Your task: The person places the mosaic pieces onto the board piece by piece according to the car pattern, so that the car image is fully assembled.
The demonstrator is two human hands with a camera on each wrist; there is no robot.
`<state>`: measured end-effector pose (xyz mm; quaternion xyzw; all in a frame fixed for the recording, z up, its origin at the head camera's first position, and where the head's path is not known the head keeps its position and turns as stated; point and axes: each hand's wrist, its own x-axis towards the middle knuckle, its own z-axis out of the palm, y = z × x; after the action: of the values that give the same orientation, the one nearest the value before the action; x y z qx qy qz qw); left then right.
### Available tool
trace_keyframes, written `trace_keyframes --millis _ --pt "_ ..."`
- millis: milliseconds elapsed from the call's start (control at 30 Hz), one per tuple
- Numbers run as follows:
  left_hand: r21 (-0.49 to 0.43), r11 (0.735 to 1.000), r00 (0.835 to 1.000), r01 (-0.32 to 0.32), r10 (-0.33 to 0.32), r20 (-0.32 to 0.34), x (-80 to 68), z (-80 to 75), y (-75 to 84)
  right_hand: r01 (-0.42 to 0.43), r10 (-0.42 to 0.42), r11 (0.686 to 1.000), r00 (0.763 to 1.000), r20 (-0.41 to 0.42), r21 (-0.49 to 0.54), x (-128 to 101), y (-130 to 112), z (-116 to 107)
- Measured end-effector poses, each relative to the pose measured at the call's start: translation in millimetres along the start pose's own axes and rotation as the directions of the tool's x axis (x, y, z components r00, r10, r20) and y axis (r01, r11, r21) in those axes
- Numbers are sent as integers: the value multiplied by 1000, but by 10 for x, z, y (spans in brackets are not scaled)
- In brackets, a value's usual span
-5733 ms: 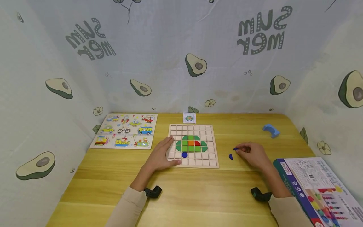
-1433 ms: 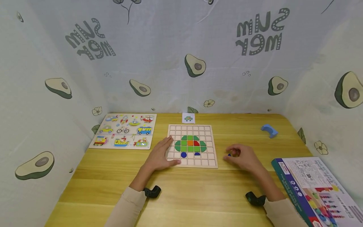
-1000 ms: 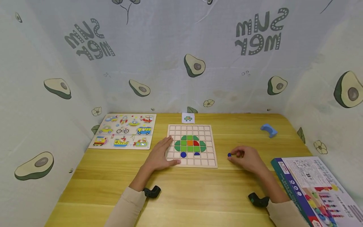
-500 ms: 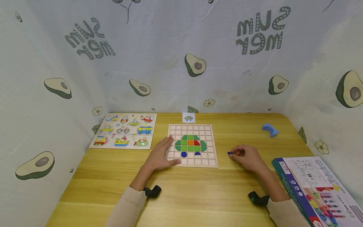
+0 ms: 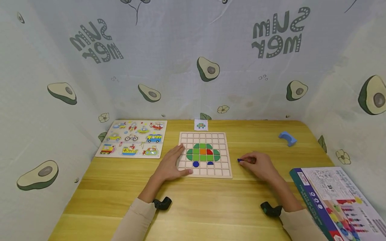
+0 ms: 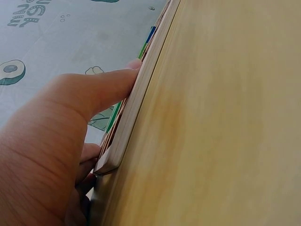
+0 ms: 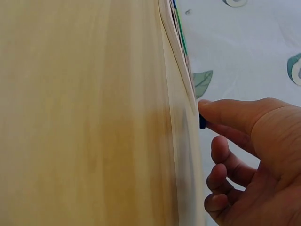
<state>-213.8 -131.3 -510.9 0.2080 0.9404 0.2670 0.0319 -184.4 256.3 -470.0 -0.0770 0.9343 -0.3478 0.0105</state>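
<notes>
A square wooden grid board (image 5: 221, 170) lies mid-table, bearing a car-like pattern of green, orange and red tiles. Below the pattern are a round blue shape (image 5: 196, 164) and a blue half-circle piece (image 5: 210, 163), both on the grid. My left hand (image 5: 169, 164) rests at the board's left side, fingers along the edge and thumb on the front corner area; the left wrist view shows the thumb (image 6: 110, 89) touching its top. To the right of the board, my right hand (image 5: 261, 165) pinches another small blue piece (image 5: 240, 160) between thumb and forefinger, apart from the board.
A small picture card (image 5: 201, 125) stands behind the board. At the left lies a vehicle puzzle board (image 5: 140, 144). A light blue arch block (image 5: 287, 138) sits at the back right, and a large printed box (image 5: 328, 194) lies at the right front.
A blue half-circle that lay loose on the table now sits on the grid. My right hand has taken hold of the other blue piece and shifted slightly left. My left hand stays put.
</notes>
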Motion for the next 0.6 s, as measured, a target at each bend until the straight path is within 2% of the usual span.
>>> trace_keyframes --millis 333,600 --pt "-5 1000 1000 6 -6 0 -2 9 -2 36 -36 999 999 -13 -6 90 -128 134" --pt "2 1000 1000 11 -11 9 -3 -4 4 31 -31 1000 999 13 -6 142 -252 257"
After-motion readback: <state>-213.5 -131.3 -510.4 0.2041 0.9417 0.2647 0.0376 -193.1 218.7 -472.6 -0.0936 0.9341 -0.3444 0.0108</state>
